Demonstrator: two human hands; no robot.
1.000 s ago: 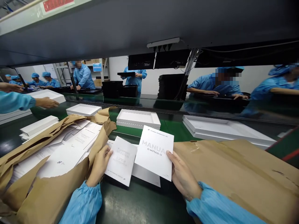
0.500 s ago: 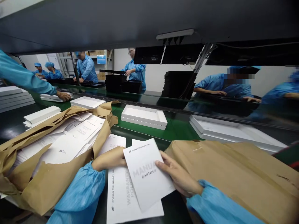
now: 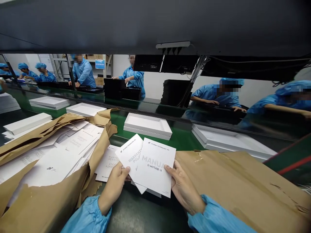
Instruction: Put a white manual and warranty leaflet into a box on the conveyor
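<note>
My right hand [image 3: 183, 186] pinches a white manual [image 3: 155, 163] by its right edge, thumb on the front cover. A white warranty booklet [image 3: 128, 154] is gripped in my left hand [image 3: 115, 184], its lower edge tucked behind the manual. The two overlap in a fan in front of me, above the dark table. Another white sheet edge shows beneath them; what it belongs to is hidden. To the left, a torn brown paper package [image 3: 54, 194] holds many warranty booklets [image 3: 82, 140]. More booklets [image 3: 107, 163] lie between that package and my left hand.
Open white box trays [image 3: 148, 124] sit along the green conveyor [image 3: 116, 129]. A brown wrapped package [image 3: 238, 181] lies at right. Flat white boxes [image 3: 28, 123] are at left. Co-workers in blue [image 3: 84, 72] stand beyond the belt; a dark shelf [image 3: 145, 26] hangs overhead.
My left hand has lifted a warranty booklet from the table and brought it against the manual. The manual has turned more upright. A co-worker's arm at left has mostly withdrawn; my view shifted right.
</note>
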